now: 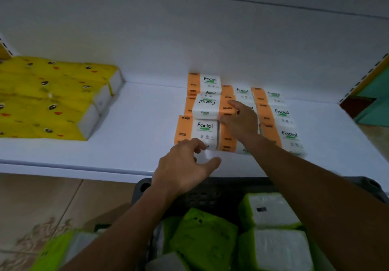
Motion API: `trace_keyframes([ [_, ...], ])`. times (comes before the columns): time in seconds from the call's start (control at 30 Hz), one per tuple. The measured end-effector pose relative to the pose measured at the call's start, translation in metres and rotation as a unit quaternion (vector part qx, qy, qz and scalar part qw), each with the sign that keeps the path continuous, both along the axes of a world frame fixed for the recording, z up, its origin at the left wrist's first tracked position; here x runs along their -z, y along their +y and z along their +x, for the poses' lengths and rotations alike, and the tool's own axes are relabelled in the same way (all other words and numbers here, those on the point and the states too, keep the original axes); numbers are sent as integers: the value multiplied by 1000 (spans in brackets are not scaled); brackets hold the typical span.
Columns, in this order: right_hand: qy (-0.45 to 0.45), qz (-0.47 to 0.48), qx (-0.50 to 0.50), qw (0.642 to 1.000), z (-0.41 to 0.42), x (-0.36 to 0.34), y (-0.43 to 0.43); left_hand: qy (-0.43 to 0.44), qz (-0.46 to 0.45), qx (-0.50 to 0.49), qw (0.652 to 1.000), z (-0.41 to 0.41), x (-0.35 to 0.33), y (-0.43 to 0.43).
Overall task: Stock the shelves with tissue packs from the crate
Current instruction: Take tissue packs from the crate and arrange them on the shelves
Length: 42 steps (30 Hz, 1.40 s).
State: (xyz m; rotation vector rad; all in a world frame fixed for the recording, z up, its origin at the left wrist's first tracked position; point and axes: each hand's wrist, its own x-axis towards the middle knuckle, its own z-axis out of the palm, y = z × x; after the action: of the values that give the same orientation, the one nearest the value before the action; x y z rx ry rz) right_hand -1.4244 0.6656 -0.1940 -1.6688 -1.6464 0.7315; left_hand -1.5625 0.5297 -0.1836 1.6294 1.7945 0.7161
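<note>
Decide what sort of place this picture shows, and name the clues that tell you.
Probably a shop aisle during restocking: a white display shelf holds rows of orange Facial tissue packs and yellow duck-print packs, and a dark crate of green packs sits below.
</note>
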Motion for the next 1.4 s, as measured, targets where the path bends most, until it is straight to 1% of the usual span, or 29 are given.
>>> trace_keyframes([
  [0.07,-5,-2,2,1000,-8,9,10,16,-14,17,1000,-1,0,0],
  [0.2,3,-15,-18,1000,-17,24,26,15,-35,17,999,-3,0,1],
  [0.37,-25,-3,-18,1000,-26,29,40,25,-31,19,999,-2,-1,3],
  [0.53,-55,-3,-18,998,-29,27,40,67,-36,26,997,-2,2,5],
  [0.67,-48,-3,-29,998,-25,25,36,76,-38,27,996,-2,3,6],
  [0.73,-30,-2,-38,999,-19,19,32,81,-37,29,996,-1,4,6],
  [0.9,-6,-14,-19,1000,5,-6,20,85,-41,22,995,-3,4,8],
  [0.97,-7,-18,-5,1000,19,-15,13,86,-42,20,995,-3,4,8],
  [1.03,-8,-2,9,1000,36,-24,-2,82,-33,16,996,-4,4,8],
  [1.2,-10,106,50,993,78,-37,-59,63,6,25,998,-4,3,2],
  [1.3,-33,135,39,990,105,-37,-92,63,20,42,997,-3,-1,-7],
  [1.4,-59,126,10,990,125,-36,-129,68,66,62,994,1,-6,-17],
])
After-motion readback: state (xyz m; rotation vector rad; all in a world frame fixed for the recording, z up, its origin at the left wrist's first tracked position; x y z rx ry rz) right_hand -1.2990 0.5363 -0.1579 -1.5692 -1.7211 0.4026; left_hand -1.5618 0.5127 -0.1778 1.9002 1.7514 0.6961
